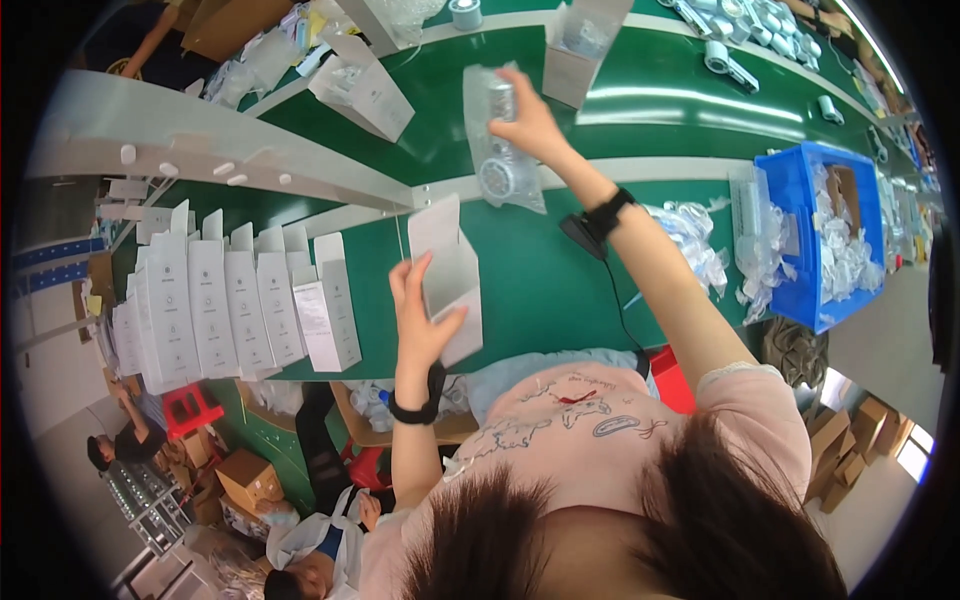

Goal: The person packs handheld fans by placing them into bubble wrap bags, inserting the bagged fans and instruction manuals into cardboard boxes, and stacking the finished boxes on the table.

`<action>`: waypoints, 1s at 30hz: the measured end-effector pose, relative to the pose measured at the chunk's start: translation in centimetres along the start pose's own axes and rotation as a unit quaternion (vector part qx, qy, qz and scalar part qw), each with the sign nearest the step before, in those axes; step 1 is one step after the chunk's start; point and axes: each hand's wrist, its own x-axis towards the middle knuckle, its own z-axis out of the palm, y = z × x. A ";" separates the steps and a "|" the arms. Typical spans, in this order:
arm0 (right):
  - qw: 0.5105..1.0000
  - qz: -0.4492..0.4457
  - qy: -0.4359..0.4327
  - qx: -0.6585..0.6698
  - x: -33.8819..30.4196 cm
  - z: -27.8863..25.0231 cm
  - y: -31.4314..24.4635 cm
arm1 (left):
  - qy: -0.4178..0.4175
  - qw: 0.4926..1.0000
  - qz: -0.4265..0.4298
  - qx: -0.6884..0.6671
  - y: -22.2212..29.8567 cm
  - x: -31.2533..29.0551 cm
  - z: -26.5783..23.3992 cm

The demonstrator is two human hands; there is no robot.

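My left hand (422,325) grips a white cardboard box (455,265) with its top flap raised, standing on the green bench. My right hand (530,122) is stretched out beyond the box. Its fingers are closed around a clear plastic bag (497,178) with a pale device inside. The device has a round head at the near end and a handle, like a small handheld fan. Bag and box are apart. To the left of my left hand stands a row of white boxes (212,310), several with flaps up.
White boxes with bagged goods (365,90) (580,55) stand on the raised green belt (660,105). Loose fan-like devices (725,65) lie at its far right. A blue crate (810,165) of crumpled plastic sits right. A grey metal beam (300,160) crosses at left. A co-worker (310,560) is lower left.
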 end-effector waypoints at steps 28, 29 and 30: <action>0.989 -0.147 -0.027 -0.015 -15.8 -15.8 -9.6 | 0.055 0.910 0.355 -0.208 5.9 4.8 13.5; 0.985 -0.167 -0.017 0.046 -15.7 -16.0 -8.9 | 0.063 0.926 0.324 -0.184 3.7 4.6 14.3; 0.987 -0.112 0.065 0.092 -15.6 -16.7 -8.1 | 0.070 0.941 0.291 -0.160 1.4 4.3 15.0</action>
